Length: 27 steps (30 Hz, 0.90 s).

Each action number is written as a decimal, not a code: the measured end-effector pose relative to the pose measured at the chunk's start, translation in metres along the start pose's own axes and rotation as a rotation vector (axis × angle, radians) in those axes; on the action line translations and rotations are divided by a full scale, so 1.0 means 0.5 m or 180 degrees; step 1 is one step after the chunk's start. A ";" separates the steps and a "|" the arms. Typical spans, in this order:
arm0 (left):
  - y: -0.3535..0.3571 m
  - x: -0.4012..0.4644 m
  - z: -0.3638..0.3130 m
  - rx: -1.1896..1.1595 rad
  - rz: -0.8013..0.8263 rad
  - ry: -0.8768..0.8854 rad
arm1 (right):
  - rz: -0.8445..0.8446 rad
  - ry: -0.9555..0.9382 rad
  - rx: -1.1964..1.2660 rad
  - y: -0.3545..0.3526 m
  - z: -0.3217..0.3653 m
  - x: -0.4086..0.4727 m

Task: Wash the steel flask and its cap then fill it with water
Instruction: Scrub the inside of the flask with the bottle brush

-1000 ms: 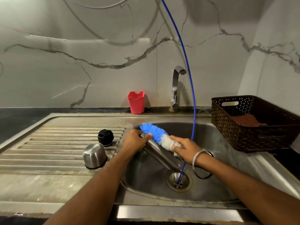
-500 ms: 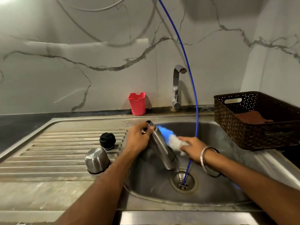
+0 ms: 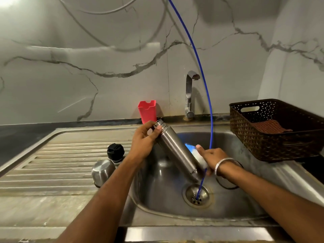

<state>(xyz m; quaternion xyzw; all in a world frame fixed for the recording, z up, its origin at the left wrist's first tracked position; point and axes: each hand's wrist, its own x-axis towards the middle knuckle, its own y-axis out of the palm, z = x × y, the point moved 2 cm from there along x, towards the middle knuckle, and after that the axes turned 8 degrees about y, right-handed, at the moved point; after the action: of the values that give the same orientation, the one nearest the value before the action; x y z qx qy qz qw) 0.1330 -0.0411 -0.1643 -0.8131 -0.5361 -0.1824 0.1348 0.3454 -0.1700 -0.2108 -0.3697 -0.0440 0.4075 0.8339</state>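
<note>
A person stands at a stainless steel sink and scrubs the outside of an open steel flask held tilted over the basin, mouth up and to the left, base down near the drain. The left hand grips the flask just below its threaded neck, fingers and thumb curled round it. The right hand is closed round a blue and white bottle brush, pressing it against the far side of the flask's lower half; the brush is blurred and partly hidden behind the flask. Judging by this, the washing of the flask's body is under way. The black stopper and the steel cup cap rest close together on the ribbed drainboard to the left of the basin, untouched; whether they have been washed cannot be told. No water shows at the tap, so rinsing and filling seem to be left. A thin blue hose curves down into the drain. A red holder stands against the marble wall, and a brown basket holding a cloth sits to the right.
</note>
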 end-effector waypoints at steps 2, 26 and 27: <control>0.009 -0.007 -0.010 -0.0515 0.0072 -0.0106 | 0.0277 0.0474 0.0366 0.000 0.004 -0.009; 0.131 -0.057 0.005 0.3495 0.2132 0.1933 | 0.0960 0.0296 0.1274 -0.052 0.027 -0.023; 0.132 -0.053 0.008 0.3522 0.2145 0.1972 | 0.0889 0.0195 0.1094 -0.053 0.026 -0.019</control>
<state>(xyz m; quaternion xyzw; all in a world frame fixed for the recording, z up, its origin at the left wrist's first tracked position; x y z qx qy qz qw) 0.1847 -0.0867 -0.1812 -0.6578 -0.2068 -0.0548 0.7222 0.3514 -0.1797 -0.1817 -0.2369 0.1031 0.5090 0.8211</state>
